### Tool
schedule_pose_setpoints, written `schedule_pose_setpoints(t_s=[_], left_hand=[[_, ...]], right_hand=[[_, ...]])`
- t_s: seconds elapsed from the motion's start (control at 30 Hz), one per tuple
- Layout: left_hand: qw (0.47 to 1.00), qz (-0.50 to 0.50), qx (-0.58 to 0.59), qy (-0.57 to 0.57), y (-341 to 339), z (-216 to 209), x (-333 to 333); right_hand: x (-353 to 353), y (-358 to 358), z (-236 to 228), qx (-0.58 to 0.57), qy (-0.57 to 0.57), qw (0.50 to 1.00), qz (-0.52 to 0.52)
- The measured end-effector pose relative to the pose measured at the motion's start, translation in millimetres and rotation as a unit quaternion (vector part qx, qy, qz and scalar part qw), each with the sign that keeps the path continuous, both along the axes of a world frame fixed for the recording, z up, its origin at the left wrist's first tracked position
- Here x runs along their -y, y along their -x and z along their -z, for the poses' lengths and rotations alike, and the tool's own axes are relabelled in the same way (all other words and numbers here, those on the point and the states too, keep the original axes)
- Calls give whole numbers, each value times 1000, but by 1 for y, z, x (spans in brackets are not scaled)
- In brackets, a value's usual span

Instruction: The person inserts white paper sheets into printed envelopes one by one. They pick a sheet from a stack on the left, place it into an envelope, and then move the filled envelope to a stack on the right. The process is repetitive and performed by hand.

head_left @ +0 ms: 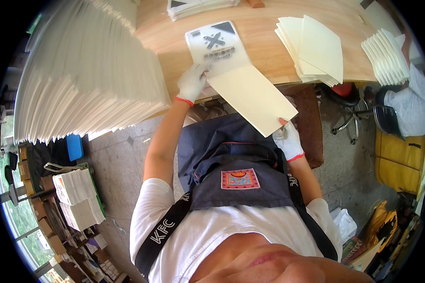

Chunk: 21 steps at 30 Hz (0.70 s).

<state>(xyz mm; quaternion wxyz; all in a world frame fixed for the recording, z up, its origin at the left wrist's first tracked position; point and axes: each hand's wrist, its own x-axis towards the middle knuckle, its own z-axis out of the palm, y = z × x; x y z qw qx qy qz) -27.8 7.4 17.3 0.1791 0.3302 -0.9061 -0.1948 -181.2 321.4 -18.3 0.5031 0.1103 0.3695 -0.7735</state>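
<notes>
My right hand point(288, 140), in a white glove with a red cuff, pinches the lower right corner of a cream paper pad point(252, 96). The pad slants over the table's near edge, and its far end meets the near end of a clear plastic sleeve point(216, 40) with dark printing. Whether that end lies inside the sleeve or under it, I cannot tell for sure. My left hand point(191, 81), gloved the same way, is closed on the sleeve's near left edge beside the pad. Its fingertips are partly hidden.
A tall mass of stacked cream pads point(94, 80) fills the table's left side. More printed sleeves point(198, 7) lie at the back. A fanned pile of cream pads point(311, 47) and another stack point(386, 56) stand on the right. A brown stool point(309, 122) is under the table edge.
</notes>
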Motion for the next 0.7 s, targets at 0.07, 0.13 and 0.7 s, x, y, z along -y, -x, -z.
schedule_pose_setpoints(t_s=[0.07,0.13,0.7], left_hand=[[997,9,-44,-67,0,-10,0],[991,25,-86,-98,-5,-10,3],[660,-38,-457,-594,62,115,-101]], right_hand=[[3,-3,2,34,13,999,7],[6,-7,-4,8,25,1000,-1],[-3,-41,-48,-88,5,993,-82]])
